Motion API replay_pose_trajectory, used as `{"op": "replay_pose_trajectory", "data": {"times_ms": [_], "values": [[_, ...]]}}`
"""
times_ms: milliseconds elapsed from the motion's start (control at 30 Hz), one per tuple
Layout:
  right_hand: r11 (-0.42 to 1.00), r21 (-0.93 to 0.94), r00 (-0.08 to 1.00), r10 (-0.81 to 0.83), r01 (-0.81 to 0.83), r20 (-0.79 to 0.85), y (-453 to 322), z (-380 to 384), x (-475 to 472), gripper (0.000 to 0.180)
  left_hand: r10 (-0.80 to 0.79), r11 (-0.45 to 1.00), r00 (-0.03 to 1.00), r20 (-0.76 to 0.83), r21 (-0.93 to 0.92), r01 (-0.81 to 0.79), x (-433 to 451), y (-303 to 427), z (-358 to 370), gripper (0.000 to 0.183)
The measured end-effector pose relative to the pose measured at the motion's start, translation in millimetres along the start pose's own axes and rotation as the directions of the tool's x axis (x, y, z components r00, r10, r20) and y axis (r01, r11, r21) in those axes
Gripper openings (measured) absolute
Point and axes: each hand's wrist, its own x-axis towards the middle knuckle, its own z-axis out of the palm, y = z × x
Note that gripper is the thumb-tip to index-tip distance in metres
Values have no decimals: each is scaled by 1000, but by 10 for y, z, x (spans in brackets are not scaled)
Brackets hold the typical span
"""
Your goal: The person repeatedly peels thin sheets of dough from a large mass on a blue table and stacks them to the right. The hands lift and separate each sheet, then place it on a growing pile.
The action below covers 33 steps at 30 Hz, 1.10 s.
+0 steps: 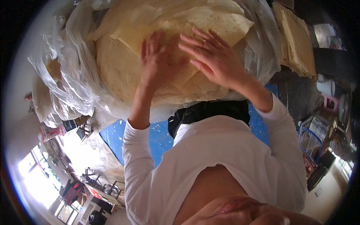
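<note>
A large stack of thin, tan, round flatbread sheets [121,74] lies before me. Its top sheet [222,21] is partly folded, with a pointed corner out to the right. My left hand [156,59] is palm down over the folded part, blurred, with its fingers somewhat apart. Beside it, my right hand [211,54] spreads its fingers flat over the same sheet, the thumb apart. Neither hand grips anything that I can make out. Clear plastic sheeting [76,64] is bunched around the stack on the left, and more shows at its right edge.
Folded tan sheets [295,42] are piled at the upper right. A blue mat [161,137] with pale crumbs is under me. On the right are a white container [326,87] and a blue metal frame [310,140]. A low wooden rack [104,188] stands at lower left, near a bright window [36,171].
</note>
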Motion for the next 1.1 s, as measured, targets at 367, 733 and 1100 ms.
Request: {"op": "replay_pose_trajectory", "data": {"times_ms": [367,733,1100], "values": [[993,-121,967,25,6,254,437,106,-95,91,-725,-123,680,107,-992,25,-328,154,88,53],[996,86,923,-63,33,380,-252,11,-213,66,-294,751,956,2,-618,232,-269,185,-975,28],[-150,857,843,159,-494,514,162,-127,-352,50,621,531,228,750,-617,581,1509,-600,-471,50]]}}
